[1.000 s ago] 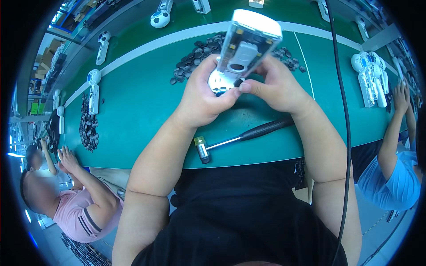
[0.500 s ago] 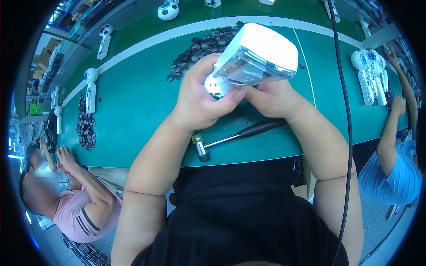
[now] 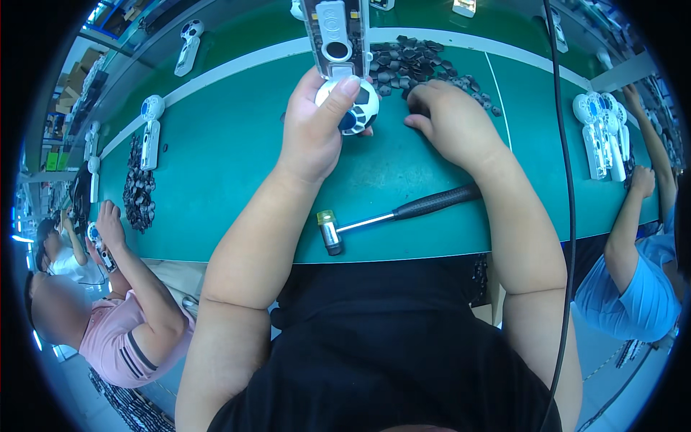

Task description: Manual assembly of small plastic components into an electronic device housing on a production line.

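My left hand [image 3: 313,133] is closed round a white handheld device [image 3: 360,115] with a round football-patterned end and a long clear-sided body pointing away from me. Its thumb presses across the round end, beside a blue button area. My right hand [image 3: 450,122] reaches the near edge of a pile of small black pentagonal caps [image 3: 403,61]. Thumb and forefinger are apart there; the other fingertips are hidden beneath the hand. Nearer to me, a two-faced mallet [image 3: 410,210] lies on the green table, its yellow and black head to the left.
More white football devices lie at the left [image 3: 150,133] and in a cluster at the right [image 3: 597,133]. A second strip of black caps [image 3: 138,187] lies on the left. A black cable [image 3: 565,180] hangs down on my right. Co-workers sit at both sides.
The device has swung upright and left, now held by my left hand alone. My right hand has let go of it and moved to the black caps.
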{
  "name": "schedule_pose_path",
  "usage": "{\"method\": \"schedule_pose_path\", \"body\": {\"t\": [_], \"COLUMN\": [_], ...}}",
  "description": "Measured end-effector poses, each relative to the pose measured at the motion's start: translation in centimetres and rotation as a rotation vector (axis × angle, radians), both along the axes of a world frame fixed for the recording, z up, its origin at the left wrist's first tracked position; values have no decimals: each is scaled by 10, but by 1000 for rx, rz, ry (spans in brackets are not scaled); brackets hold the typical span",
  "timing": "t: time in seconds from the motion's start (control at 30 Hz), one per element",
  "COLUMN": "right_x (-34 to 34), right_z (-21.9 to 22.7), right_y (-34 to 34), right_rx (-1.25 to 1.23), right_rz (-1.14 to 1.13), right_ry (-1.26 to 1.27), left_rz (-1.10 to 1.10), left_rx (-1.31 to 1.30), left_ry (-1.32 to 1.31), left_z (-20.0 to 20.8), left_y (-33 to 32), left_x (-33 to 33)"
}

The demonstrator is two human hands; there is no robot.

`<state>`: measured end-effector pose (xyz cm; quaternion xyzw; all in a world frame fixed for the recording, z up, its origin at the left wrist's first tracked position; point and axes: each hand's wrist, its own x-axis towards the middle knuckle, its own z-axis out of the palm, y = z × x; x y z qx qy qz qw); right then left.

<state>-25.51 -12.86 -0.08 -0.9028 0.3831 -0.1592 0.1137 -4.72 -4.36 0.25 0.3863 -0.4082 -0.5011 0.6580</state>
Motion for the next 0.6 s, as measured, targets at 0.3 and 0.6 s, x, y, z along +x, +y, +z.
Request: {"method": "schedule_pose_path", "body": {"t": [0.3,0.6], "right_x": [5,2], "right_z": [26,19], "right_y": [8,11], "right_rx": [249,219], "right_rz": [36,42], "right_ry": [-141,-630], "left_rz": [1,-17], "left_rx": [-7,18], "left_ry": [50,-41], "left_z": [2,0], "left_y": [1,1], "left_x": [1,-10]}}
